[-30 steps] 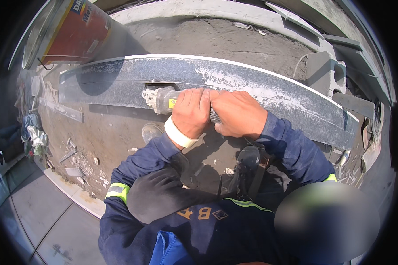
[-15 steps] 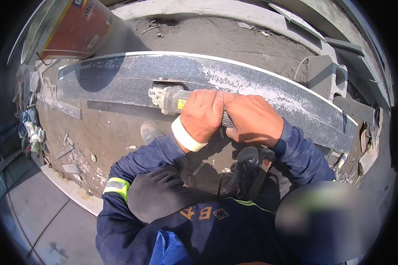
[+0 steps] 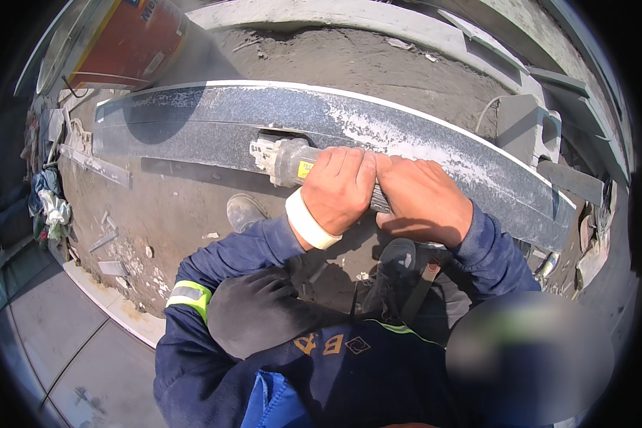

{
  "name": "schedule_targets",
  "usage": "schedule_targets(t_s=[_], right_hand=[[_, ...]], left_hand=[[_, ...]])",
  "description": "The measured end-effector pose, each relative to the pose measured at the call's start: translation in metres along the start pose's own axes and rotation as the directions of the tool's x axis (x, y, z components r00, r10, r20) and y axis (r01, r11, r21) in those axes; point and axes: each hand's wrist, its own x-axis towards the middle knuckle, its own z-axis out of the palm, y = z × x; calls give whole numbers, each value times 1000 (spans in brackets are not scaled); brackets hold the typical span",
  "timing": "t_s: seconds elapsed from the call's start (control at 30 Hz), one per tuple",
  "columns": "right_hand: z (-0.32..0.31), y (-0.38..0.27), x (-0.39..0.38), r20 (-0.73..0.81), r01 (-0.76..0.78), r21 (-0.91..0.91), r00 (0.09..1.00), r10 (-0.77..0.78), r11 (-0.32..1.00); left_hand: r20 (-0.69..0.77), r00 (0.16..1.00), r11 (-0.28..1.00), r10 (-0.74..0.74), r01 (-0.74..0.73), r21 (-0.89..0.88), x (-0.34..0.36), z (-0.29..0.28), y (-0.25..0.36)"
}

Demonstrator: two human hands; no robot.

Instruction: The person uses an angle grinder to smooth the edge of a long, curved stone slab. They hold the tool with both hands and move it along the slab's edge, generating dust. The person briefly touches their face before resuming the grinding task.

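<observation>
Both of my hands are wrapped round the body of a dusty grey angle grinder [image 3: 287, 161]. My left hand [image 3: 340, 187], with a pale band at the wrist, grips it just behind the head. Close beside it, my right hand [image 3: 426, 196] is closed over the black rear part. The grinder's head lies over a long grey stone slab [image 3: 214, 128] with whitish dusty patches. A thin line runs lengthwise along the slab, and the head is at that line. My palms and the grinder's disc are mostly hidden.
A red and yellow bucket [image 3: 132, 46] stands beyond the slab's left end. A concrete block [image 3: 524, 128] sits at the right. Broken strips [image 3: 96, 165] and rags [image 3: 52, 207] lie at the left. Pale floor tiles [image 3: 71, 335] border the dusty ground. My boot [image 3: 246, 210] is below the slab.
Both hands and the grinder have shifted a little to the right along the slab. The grip looks the same.
</observation>
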Motion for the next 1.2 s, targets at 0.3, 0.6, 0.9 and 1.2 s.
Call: schedule_targets(t_s=[0.3,0.6,0.9,1.2], right_hand=[[27,13,28,-81,52,-19,995,-53,998],[6,4,-3,-88,60,10,994,-59,998],[21,11,18,-57,42,8,997,-42,999],[15,8,9,-85,39,-20,996,-41,999]], left_hand=[[-23,1000,998,-15,17,60,-15,18,-22],[25,1000,1000,-7,7,8,-2,1,2],[-26,1000,996,-11,14,90,-9,13,-12],[-13,1000,998,4,-3,67,-3,7,-5]])
